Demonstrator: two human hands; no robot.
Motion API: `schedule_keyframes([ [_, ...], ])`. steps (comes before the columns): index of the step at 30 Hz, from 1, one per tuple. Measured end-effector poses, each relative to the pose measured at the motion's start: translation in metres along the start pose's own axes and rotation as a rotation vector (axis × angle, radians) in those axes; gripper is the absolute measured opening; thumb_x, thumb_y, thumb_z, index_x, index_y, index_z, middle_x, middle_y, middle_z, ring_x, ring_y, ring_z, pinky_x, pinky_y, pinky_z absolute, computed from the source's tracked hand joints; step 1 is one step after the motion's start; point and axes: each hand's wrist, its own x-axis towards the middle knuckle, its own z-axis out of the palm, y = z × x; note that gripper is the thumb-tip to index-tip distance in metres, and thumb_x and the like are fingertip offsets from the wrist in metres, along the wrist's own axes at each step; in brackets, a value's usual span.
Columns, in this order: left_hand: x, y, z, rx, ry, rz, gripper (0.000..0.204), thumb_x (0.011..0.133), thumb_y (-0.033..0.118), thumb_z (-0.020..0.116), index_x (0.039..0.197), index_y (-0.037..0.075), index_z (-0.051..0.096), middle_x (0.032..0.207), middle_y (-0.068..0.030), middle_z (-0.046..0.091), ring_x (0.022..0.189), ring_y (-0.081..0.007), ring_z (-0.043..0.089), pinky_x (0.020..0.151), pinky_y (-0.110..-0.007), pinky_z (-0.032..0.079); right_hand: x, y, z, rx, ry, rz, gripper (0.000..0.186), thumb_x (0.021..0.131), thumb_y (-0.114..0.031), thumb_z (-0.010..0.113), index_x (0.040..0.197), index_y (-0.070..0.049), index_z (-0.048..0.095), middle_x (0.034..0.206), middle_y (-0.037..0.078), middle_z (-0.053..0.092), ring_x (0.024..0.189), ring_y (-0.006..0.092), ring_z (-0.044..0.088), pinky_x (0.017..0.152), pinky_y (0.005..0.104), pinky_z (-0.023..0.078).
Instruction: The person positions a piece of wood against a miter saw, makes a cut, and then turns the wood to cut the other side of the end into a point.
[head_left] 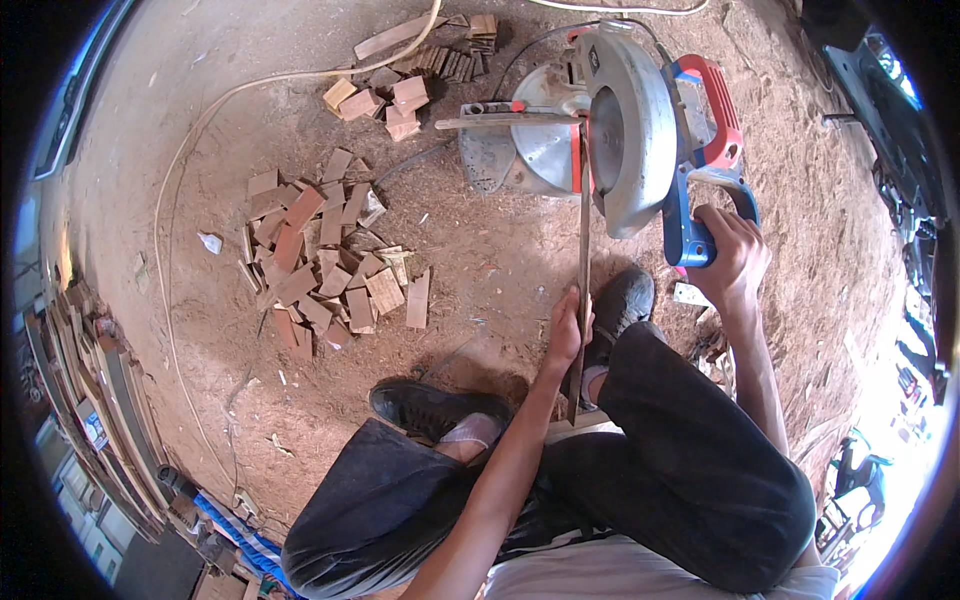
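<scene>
A miter saw [625, 130] stands on the dusty ground, its blade guard low beside a short wooden strip [480, 123] lying crosswise on its base. My right hand [730, 250] is closed around the saw's blue handle [690, 240]. My left hand [568, 325] grips a long narrow wooden strip [585, 240] that runs from near my feet up to the saw's base by the blade. The blade's edge is mostly hidden by the guard.
Small cut wooden pieces [330, 280] lie in a pile to the left, with more blocks [410, 95] behind. A pale hose [200, 120] and dark cords cross the ground. Long boards [95, 400] are stacked at far left. My shoes [420, 405] flank the strip.
</scene>
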Motion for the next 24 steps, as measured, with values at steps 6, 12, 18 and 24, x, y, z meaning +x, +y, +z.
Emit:
schedule_keyframes([
  [6, -0.0005, 0.0009, 0.0000, 0.008, 0.006, 0.006, 0.047, 0.108, 0.052, 0.041, 0.081, 0.016, 0.052, 0.053, 0.0047, 0.040, 0.038, -0.0068, 0.036, 0.034, -0.025, 0.027, 0.0036, -0.0082, -0.0052, -0.032, 0.001, -0.011, 0.034, 0.060, -0.009, 0.079, 0.092, -0.011, 0.068, 0.084, 0.003, 0.072, 0.078, 0.0229, 0.071, 0.072, 0.0354, 0.054],
  [12, -0.0019, 0.0012, -0.0016, 0.021, 0.010, 0.019, 0.047, 0.108, 0.053, 0.041, 0.082, 0.016, 0.053, 0.053, 0.0048, 0.041, 0.037, -0.0067, 0.035, 0.034, -0.025, 0.027, 0.0035, -0.0086, -0.0038, -0.016, 0.034, -0.033, 0.034, 0.062, -0.009, 0.078, 0.094, -0.011, 0.069, 0.085, 0.003, 0.073, 0.077, 0.0222, 0.071, 0.072, 0.0351, 0.054],
  [18, -0.0029, 0.0020, -0.0027, 0.032, 0.010, -0.012, 0.045, 0.108, 0.052, 0.040, 0.085, 0.016, 0.054, 0.058, 0.0047, 0.044, 0.041, -0.0064, 0.038, 0.038, -0.023, 0.030, 0.0038, -0.0098, -0.0059, -0.021, 0.042, -0.038, 0.034, 0.062, -0.009, 0.078, 0.095, -0.011, 0.069, 0.085, 0.003, 0.073, 0.076, 0.0222, 0.071, 0.071, 0.0349, 0.054],
  [24, -0.0026, 0.0024, 0.0030, 0.015, 0.055, -0.001, 0.047, 0.108, 0.052, 0.041, 0.081, 0.015, 0.053, 0.054, 0.0043, 0.042, 0.037, -0.0067, 0.036, 0.034, -0.024, 0.028, 0.0032, -0.0094, -0.0066, -0.035, 0.008, -0.024, 0.034, 0.063, -0.011, 0.078, 0.096, -0.010, 0.069, 0.087, 0.003, 0.073, 0.078, 0.0223, 0.071, 0.073, 0.0347, 0.054],
])
